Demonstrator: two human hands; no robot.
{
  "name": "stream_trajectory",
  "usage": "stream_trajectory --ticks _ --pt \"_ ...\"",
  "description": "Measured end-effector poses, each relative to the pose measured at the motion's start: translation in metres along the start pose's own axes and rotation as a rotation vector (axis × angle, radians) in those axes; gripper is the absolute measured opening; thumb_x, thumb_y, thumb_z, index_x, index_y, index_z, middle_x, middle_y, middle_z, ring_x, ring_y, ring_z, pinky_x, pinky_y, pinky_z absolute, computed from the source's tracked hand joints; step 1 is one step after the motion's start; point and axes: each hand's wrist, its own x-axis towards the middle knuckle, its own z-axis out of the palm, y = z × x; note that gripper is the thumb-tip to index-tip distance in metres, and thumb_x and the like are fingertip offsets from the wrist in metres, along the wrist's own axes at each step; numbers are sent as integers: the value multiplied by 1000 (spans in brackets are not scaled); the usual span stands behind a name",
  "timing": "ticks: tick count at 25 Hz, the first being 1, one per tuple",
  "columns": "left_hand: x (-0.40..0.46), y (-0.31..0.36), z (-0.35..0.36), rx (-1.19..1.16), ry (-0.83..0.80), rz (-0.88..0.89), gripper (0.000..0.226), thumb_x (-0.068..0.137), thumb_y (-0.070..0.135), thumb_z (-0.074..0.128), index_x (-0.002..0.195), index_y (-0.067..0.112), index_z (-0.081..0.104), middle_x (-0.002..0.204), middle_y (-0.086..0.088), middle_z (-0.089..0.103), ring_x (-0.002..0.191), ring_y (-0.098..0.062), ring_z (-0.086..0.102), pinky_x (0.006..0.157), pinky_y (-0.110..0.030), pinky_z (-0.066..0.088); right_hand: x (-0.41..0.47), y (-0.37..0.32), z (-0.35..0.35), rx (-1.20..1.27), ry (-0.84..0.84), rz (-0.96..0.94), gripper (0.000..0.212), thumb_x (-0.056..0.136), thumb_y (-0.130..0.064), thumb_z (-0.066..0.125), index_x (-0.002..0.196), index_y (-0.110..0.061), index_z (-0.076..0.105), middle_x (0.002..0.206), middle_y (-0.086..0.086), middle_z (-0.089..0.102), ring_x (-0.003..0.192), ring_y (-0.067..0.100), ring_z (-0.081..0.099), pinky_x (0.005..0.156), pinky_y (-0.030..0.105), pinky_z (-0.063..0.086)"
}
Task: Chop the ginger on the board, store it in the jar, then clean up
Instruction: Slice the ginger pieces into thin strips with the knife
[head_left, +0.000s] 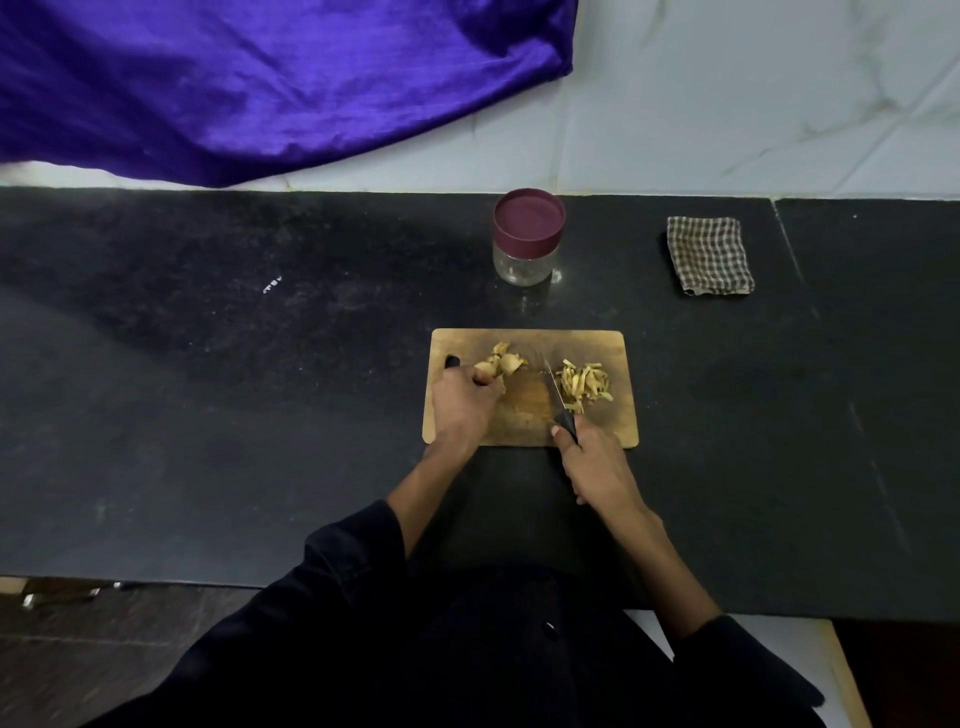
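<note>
We were part-way through the chopping. Our right hand (592, 467) was wrapped around the handle of the knife (558, 402), with the thumb up near the blade, a grip that kept the edge steady over the board (530, 431). The blade pointed away from us, lying just beside the pile of strips (584, 382) on the board's right side, which suggested it was being used to keep the finished pieces apart from the rest.

Our left hand (460, 402) had its fingers curled down onto the uncut ginger (501, 364) on the board's left side, seemingly pinching a piece to bring it toward the knife; how firmly it held we could not tell. The 2 lots of ginger lay apart, with bare wood between them as cutting room.

The jar (527, 239) stood on the worktop (260, 415) just behind the board, its maroon lid on, near enough to fill without carrying the board. It looked empty, so storing was not yet begun. A folded checked cloth (709, 257) lay to the right of the jar, well clear of the cutting, likely kept for wiping up. A purple fabric (260, 78) hung against the wall behind.
</note>
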Motion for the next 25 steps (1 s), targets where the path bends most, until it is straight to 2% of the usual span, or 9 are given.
stream_trajectory --ticks 4,10,12,14,18,20,23,25 --pt "-3 5 2 77 17 21 7 87 17 65 83 12 64 66 8 57 57 -4 52 43 -11 35 1 1 -1 12 1 2 25 102 -39 44 114 -19 55 97 11 65 90 34 67 76 54 58" --pt "-5 7 4 109 -9 21 12 88 16 65 77 17 60 67 9 56 60 -4 55 47 -12 36 1 0 -2 6 -6 2 22 103 -38 45 107 -18 54 90 9 63 82 32 67 72 53 59" --pt "-5 9 6 91 -26 24 11 87 17 66 76 15 64 71 5 62 65 -7 60 51 -15 42 1 0 -3 38 -14 -9 22 103 -36 45 105 -16 54 87 10 62 70 28 64 61 45 59" --pt "-3 13 9 36 -46 14 9 86 18 67 80 12 69 75 1 67 69 -9 63 57 -21 51 -3 -1 -5 103 -28 -14 21 104 -33 45 106 -14 54 84 10 61 56 20 58 44 32 51" --pt "0 25 16 -90 -100 -61 13 85 18 67 77 8 69 76 -8 70 73 -20 68 66 -36 59 -13 -2 -11 150 -31 6 22 105 -30 43 111 -11 51 79 12 61 44 15 53 37 27 43" --pt "-3 28 21 -10 -102 -40 15 85 20 67 77 8 71 74 -7 70 70 -17 67 61 -31 56 -17 -5 -11 120 -40 4 22 105 -31 42 110 -11 50 79 13 62 43 17 55 37 28 45" --pt "-7 29 24 41 -97 -9 14 87 23 66 79 12 71 73 2 68 65 -6 62 54 -17 46 -20 -10 -8 33 -37 -14 22 105 -32 40 106 -12 49 82 14 64 45 20 60 39 31 50" --pt "-7 29 23 37 -111 -19 13 88 23 65 81 13 70 73 3 66 65 -4 60 52 -14 44 -21 -13 -6 -20 -33 -26 21 106 -32 40 103 -13 48 83 11 64 52 21 63 46 36 55"
